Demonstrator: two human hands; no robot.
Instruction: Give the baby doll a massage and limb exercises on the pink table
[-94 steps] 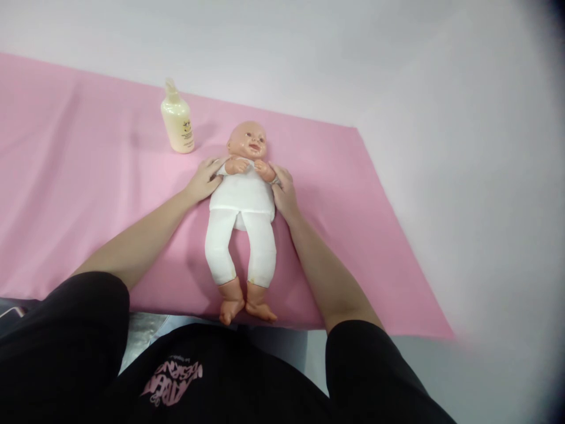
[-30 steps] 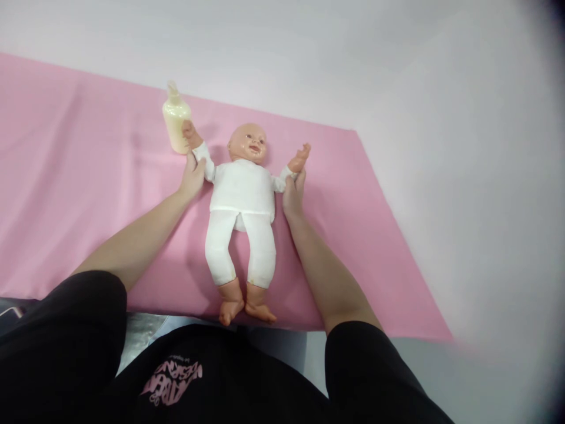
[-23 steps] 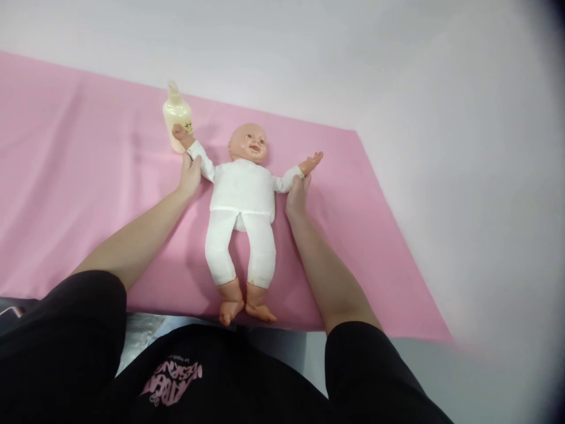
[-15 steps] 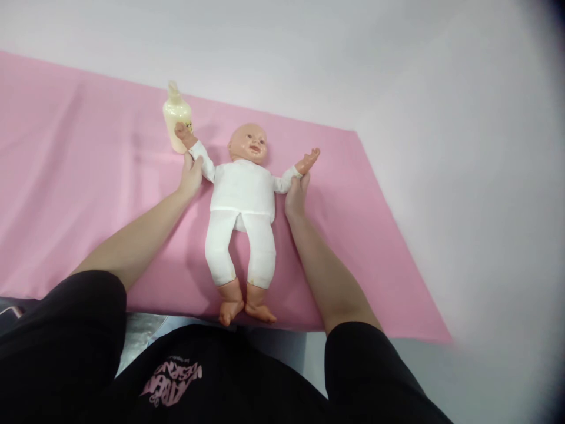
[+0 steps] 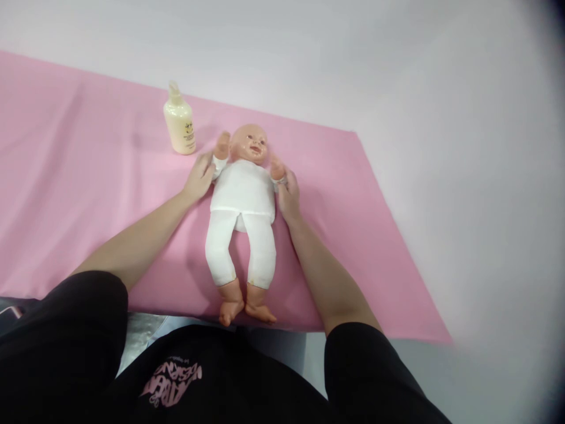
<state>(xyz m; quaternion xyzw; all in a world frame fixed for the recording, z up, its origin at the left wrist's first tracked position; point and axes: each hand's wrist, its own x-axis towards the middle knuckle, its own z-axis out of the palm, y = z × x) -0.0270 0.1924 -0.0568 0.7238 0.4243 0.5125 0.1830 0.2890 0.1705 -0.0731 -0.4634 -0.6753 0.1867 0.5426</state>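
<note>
A baby doll (image 5: 242,191) with a white cloth body lies on its back, head away from me and bare feet at the near edge. My left hand (image 5: 200,175) is closed round the doll's arm on the left, near the wrist. On the other side my right hand (image 5: 290,194) grips the doll's other forearm. Both doll arms are bent, and their hands are raised beside the head. Parts of my fingers are hidden behind the doll's arms.
A pale yellow pump bottle (image 5: 180,126) stands upright beyond my left hand. A pink cloth (image 5: 88,176) covers the table, with its right edge slanting toward me. White surface or wall (image 5: 441,147) lies beyond it.
Both doll arms, spread wide before, have been brought inward toward the head by my hands. The bottle's label now shows, no longer covered by the doll's hand.
</note>
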